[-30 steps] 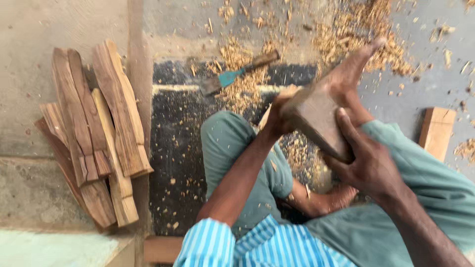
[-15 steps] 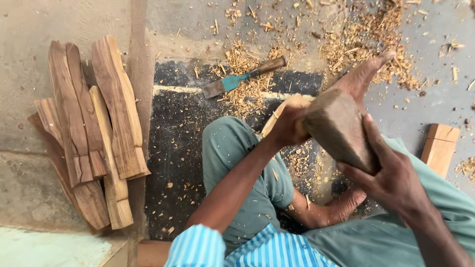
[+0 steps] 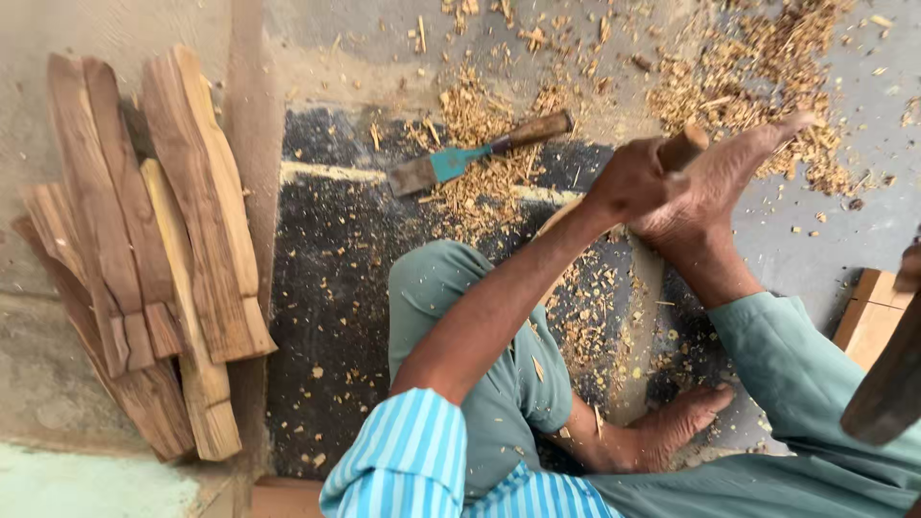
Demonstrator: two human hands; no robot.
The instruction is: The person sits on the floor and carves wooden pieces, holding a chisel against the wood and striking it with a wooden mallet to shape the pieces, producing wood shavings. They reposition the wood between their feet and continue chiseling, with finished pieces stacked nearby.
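Wood block (image 3: 887,384) has swung off the foot (image 3: 715,187) to frame edge; left hand (image 3: 633,177) clamped on wooden piece (image 3: 683,149), right hand's grip unclear.

Rough-split matt wood billets (image 3: 144,259) at 9 o'clock; chisel (image 3: 480,155) at 12 with dull metal blade, worn wooden handle; dry shavings (image 3: 758,67) at 1.

Stack of rough wooden slats (image 3: 144,259) leaning together at the left edge. Chisel (image 3: 480,153) with teal shank and wooden handle lying on wood shavings (image 3: 758,67) (thickest at top right). Black mat (image 3: 336,288) on the concrete floor (image 3: 115,29). Pale wooden block (image 3: 871,321) at far right.
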